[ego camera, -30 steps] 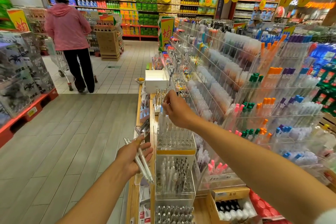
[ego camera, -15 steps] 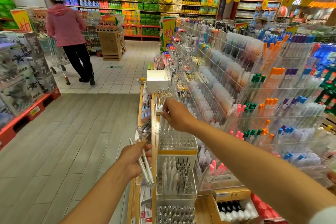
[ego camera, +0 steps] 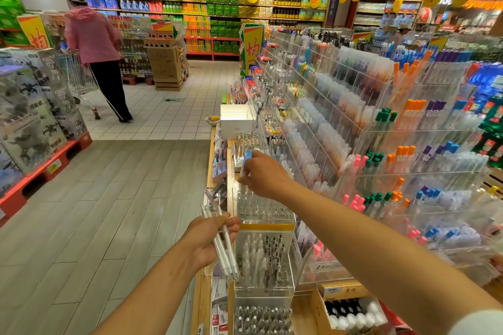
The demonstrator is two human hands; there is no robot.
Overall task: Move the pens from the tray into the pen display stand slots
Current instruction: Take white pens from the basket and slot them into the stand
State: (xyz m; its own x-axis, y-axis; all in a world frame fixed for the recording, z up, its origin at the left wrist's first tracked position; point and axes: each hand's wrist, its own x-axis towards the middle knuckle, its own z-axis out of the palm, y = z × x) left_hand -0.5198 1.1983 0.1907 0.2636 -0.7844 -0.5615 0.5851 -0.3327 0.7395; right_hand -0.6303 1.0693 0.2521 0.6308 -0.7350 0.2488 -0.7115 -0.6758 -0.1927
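- At the near end of the stationery aisle, the right hand (ego camera: 265, 174) reaches over the top tier of the clear pen display stand (ego camera: 264, 215), its fingers (ego camera: 245, 178) curled downward in a pinch just above the slots; whether a pen sits in that pinch I cannot tell, since the knuckles hide the tips.
- Left hand (ego camera: 211, 239) hangs lower and nearer, just beside the stand's left edge, its fingers clenched around a bundle of white pens (ego camera: 223, 242).
- Those pens cross the palm on a slant: the upper ends stick out above the thumb toward the shelf edge, the lower ends jut below the hand, against the stand's second tier.
- Risk one, as I judge it: the bundle is held loosely near its middle, so a pen could slide out of the bottom and drop to the floor (ego camera: 109, 198) or behind the wooden shelf (ego camera: 231, 171).
- Risk two: the slots are small and closely packed, and the stand is transparent, so a tip could miss its hole, skate across the top and knock neighbouring pens askew.
- Risk three: the right forearm passes close over the acrylic racks (ego camera: 381, 144) of coloured pens; a careless sweep back could catch them.
- No tray can be clearly picked out; a white box (ego camera: 236, 121) sits farther along the shelf, well apart from both hands.
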